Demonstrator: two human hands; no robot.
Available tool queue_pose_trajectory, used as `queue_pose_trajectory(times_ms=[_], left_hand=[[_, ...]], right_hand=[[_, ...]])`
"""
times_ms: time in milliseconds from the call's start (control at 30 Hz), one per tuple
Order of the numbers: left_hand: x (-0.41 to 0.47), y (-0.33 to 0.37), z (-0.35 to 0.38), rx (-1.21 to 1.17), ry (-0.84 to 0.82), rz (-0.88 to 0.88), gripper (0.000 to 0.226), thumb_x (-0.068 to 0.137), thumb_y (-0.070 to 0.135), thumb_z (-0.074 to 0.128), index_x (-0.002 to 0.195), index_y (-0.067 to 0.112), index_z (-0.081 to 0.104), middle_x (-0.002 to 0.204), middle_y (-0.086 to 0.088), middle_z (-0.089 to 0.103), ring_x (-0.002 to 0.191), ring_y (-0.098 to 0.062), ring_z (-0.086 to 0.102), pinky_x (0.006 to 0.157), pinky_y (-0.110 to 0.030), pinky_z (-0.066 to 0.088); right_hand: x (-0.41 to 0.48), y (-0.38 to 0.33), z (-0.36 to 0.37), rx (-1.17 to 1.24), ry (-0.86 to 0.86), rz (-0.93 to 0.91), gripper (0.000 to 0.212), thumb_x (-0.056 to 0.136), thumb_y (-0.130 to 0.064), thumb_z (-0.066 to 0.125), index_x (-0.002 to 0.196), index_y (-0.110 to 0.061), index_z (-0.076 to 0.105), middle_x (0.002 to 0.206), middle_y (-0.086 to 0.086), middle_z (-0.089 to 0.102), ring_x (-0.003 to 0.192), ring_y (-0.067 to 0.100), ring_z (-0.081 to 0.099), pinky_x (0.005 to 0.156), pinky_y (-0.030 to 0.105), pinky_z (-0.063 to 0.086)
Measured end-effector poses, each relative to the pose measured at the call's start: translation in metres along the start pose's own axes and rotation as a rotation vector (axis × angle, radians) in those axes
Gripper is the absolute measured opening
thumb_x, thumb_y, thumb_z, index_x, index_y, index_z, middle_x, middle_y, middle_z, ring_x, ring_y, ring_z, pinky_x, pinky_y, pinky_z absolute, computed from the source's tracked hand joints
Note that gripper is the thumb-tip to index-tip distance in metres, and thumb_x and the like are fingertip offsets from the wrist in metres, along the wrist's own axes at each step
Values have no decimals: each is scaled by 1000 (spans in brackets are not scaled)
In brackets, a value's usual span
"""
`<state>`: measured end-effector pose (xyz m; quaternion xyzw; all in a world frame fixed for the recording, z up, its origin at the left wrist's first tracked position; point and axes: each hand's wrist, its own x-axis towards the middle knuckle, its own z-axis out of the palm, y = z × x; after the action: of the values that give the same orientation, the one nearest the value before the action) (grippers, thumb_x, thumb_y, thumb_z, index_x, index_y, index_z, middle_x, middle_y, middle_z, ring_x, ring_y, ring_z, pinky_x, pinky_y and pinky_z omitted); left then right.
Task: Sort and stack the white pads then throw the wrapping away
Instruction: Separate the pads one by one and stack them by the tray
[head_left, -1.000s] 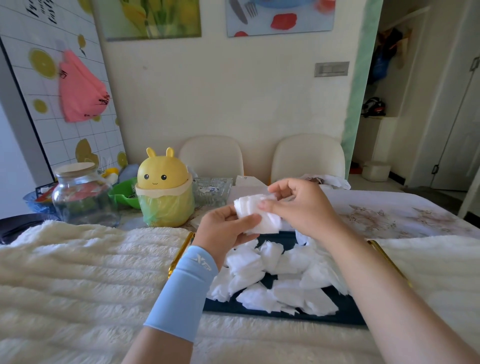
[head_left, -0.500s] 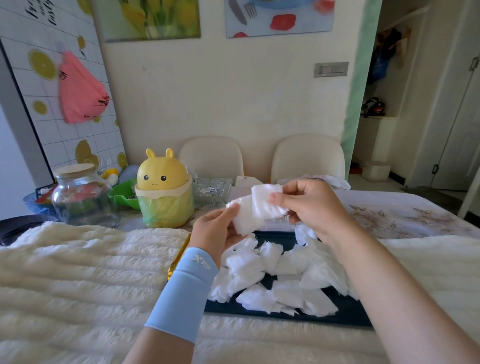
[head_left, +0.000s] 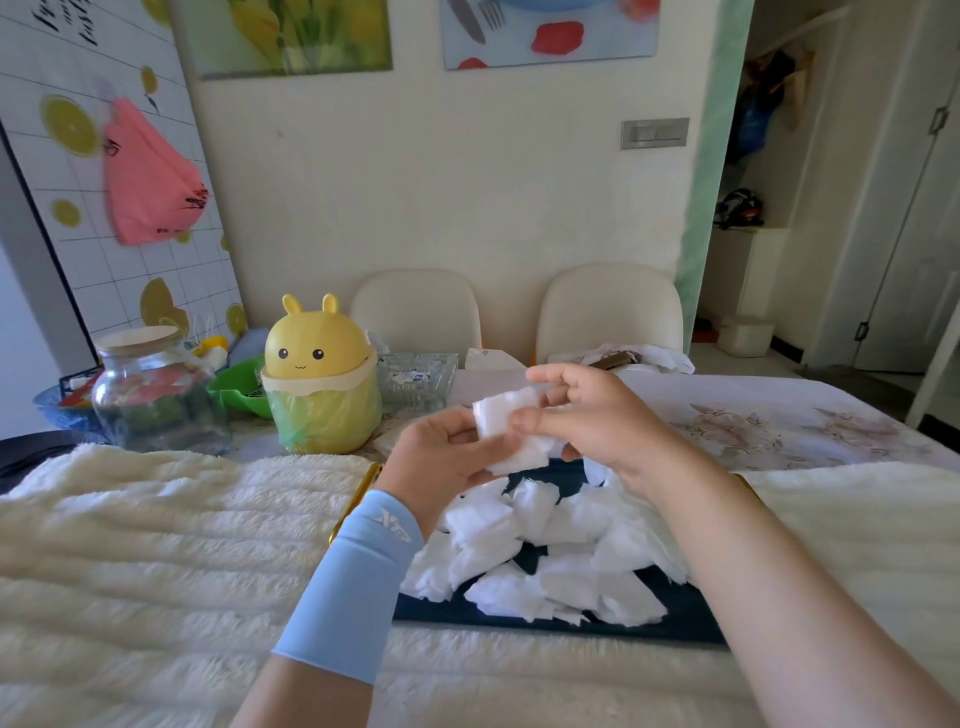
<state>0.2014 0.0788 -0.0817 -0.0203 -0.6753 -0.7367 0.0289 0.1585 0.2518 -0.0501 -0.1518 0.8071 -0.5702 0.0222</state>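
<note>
two hands meet at frame centre, both on a couple of white pads (head_left: 511, 428) held up over the table. left hand (head_left: 447, 452) cups them from below, thumb curled onto them; right hand (head_left: 597, 415) pinches the upper pad between thumb and forefinger. just beneath, the loose pile (head_left: 545, 545) of more pads lies on a dark blue tray (head_left: 680, 616), lower centre. the light blue sleeve (head_left: 358, 577) on the left wrist carries a white logo, roughly "xtp". yellow bunny bin (head_left: 317, 358) stands left of centre.

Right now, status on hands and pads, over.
Left hand holds white pads, right hand pinches them too. Loose pile unsorted on dark tray. Nothing blocking.
</note>
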Motion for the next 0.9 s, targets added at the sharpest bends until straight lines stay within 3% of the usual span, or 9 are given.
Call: queue_pose_trajectory(times_ms=[133,200,300,400,500,633,733,800,900], left_hand=[[1,-2,-3,69,-12,-1,27,83,-1,72,109,1,70,104,-15,75,102,-32,71,96,-45,54],[2,-2,-1,9,-12,-36,22,88,5,68,110,2,69,108,-17,74,103,-31,71,95,-43,54],[6,-3,5,-72,101,-107,20,93,23,65,105,8,71,108,-17,73,103,-29,70,91,-43,57],[11,-2,12,38,160,-84,18,92,30,67,97,14,74,105,-15,73,100,-27,70,88,-41,59],[15,4,19,161,82,-38,18,88,28,71,100,14,73,100,-11,75,94,-23,72,84,-35,60],[38,16,23,434,-37,-3,46,76,12,82,118,19,65,98,-3,77,91,-19,74,88,-38,58],[70,32,34,490,-32,-12,71,63,21,88,126,26,57,101,-4,76,91,-21,73,91,-41,57],[93,42,45,485,-40,3,86,53,27,89,130,25,51,101,-3,74,95,-22,72,95,-43,55],[130,47,64,521,-34,31,80,67,17,88,134,22,45,98,6,68,97,-20,69,91,-40,56]], right_hand=[[0,5,-6,160,-123,64,34,87,-19,77,120,-17,69,95,0,75,75,12,68,75,33,56],[2,8,-6,144,-111,48,27,87,-16,77,113,-16,73,92,2,75,72,11,68,82,36,57],[2,10,-6,118,-128,30,26,87,-14,78,112,-18,73,105,10,75,81,13,70,79,32,59],[2,10,-11,94,-182,51,29,86,-9,78,111,-21,70,109,12,73,88,18,72,72,28,59],[9,11,-21,58,-182,57,26,85,-7,78,109,-18,74,104,10,75,88,18,72,72,28,59],[28,4,-43,42,-220,88,20,89,-8,74,108,-16,74,95,8,73,81,17,68,76,33,60],[47,-6,-61,-65,-219,77,24,83,-26,82,104,-16,76,91,1,73,78,13,65,73,31,60],[63,-11,-74,-161,-168,63,25,82,-26,83,103,-14,76,95,4,76,82,17,70,77,33,62],[86,-10,-98,-211,-81,101,27,84,-20,82,107,-10,74,102,9,77,78,17,73,74,31,63]])
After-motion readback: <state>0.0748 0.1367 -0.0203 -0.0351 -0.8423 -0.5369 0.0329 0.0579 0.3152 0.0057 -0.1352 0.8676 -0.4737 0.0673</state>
